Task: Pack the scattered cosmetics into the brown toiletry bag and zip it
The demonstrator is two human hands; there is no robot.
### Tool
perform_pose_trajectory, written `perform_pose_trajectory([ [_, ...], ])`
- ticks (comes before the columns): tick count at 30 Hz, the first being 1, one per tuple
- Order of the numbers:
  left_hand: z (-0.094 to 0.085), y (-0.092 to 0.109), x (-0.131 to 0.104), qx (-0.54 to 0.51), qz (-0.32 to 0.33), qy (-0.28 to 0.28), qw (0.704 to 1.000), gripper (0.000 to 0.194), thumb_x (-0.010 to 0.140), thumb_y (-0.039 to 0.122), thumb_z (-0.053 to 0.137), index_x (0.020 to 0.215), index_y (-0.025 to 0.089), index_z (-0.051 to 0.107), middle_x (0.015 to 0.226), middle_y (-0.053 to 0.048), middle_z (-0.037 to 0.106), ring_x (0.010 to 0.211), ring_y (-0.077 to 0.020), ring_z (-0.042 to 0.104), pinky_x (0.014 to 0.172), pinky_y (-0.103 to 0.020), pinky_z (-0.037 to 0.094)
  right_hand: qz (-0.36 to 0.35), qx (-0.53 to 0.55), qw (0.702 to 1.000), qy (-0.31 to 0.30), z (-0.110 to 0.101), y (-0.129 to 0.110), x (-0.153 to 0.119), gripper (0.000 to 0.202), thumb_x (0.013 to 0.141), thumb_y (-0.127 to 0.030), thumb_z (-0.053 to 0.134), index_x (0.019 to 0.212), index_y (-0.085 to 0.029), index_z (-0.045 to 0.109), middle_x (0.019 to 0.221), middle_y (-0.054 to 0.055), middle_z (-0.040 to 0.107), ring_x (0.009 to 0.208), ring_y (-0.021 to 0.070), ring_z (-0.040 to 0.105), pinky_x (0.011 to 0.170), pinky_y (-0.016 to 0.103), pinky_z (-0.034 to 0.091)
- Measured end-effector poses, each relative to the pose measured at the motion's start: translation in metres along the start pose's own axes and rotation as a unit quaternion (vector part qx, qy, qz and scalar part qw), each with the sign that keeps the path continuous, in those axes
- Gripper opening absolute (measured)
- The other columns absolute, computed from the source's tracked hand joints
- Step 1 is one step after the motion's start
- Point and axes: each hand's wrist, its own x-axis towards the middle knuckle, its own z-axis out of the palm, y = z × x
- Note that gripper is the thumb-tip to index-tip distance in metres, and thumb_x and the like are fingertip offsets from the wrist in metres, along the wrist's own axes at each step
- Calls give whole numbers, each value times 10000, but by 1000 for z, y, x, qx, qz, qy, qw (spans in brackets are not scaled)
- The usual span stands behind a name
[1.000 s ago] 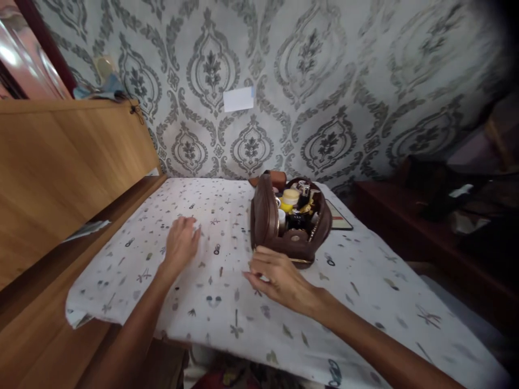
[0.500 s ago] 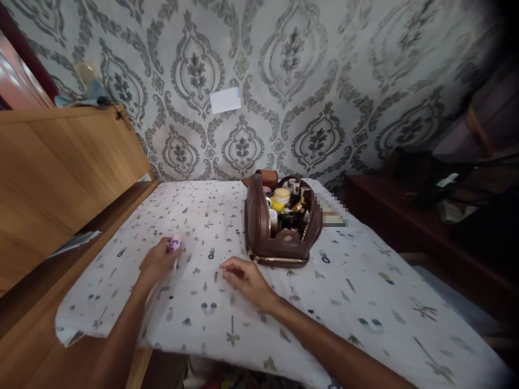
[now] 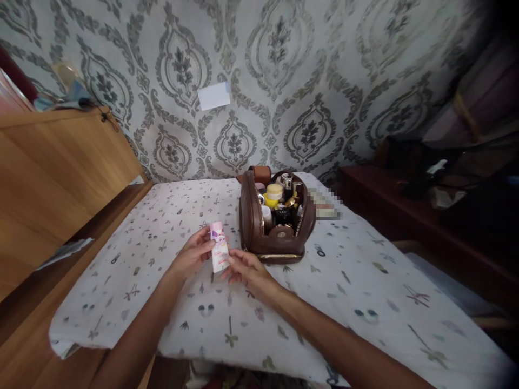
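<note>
A small pink and white tube (image 3: 218,246) stands upright between both my hands above the table. My left hand (image 3: 193,255) grips its upper part from the left. The fingers of my right hand (image 3: 246,269) hold its lower end from the right. Just behind them a brown leather toiletry bag (image 3: 259,229) lies unzipped on the patterned white cloth (image 3: 357,281). Inside it are several small jars and bottles, one with a yellow body and cream lid (image 3: 273,193).
A wooden headboard and ledge (image 3: 52,173) run along the left. A patterned wall with a white card (image 3: 213,95) rises behind the table. A dark wooden shelf (image 3: 405,210) with dark items is at the right. A blurred flat item (image 3: 324,205) lies beside the bag.
My left hand picked the pink tube up from the cloth at the left and carried it toward the middle. My right hand came in and took hold of its lower end.
</note>
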Motion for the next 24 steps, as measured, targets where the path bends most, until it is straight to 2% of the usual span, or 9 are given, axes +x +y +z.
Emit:
perform_pose_trajectory([
  [4,-2,-4,9,-12,-9,-28,999,518,748,361,812,1197,167,640,1050,-125,743,868,-247,711,710,-312,542,9,42,999,15,-6,1,3,438,704,-439,836,983,-134,691,774,15,695,594,88,643,549,179,465],
  [11,-7,-17,19,-62,-23,-28,997,494,750,351,813,1176,158,655,1046,-122,752,859,-234,721,752,-331,563,5,52,999,3,-6,2,1,369,710,-342,840,988,-135,714,824,38,730,673,108,684,617,189,497],
  [18,-9,-9,36,-56,-28,-40,997,484,758,401,801,1134,130,660,977,-127,760,795,-243,726,688,-332,572,26,117,992,28,1,-1,10,254,789,-221,776,1011,-116,710,916,77,750,760,127,718,679,200,536],
  [21,-11,-11,45,-66,2,-21,998,468,762,421,793,1108,136,659,934,-116,764,778,-230,721,663,-302,562,42,146,988,38,4,-1,20,175,838,-176,724,996,-107,693,908,91,748,787,150,733,682,218,543],
  [24,-15,-17,50,-94,40,18,995,451,765,434,786,1081,139,659,933,-105,765,823,-225,716,673,-285,560,65,173,981,55,7,2,31,148,905,-236,655,984,-112,670,885,94,745,827,181,743,690,245,554],
])
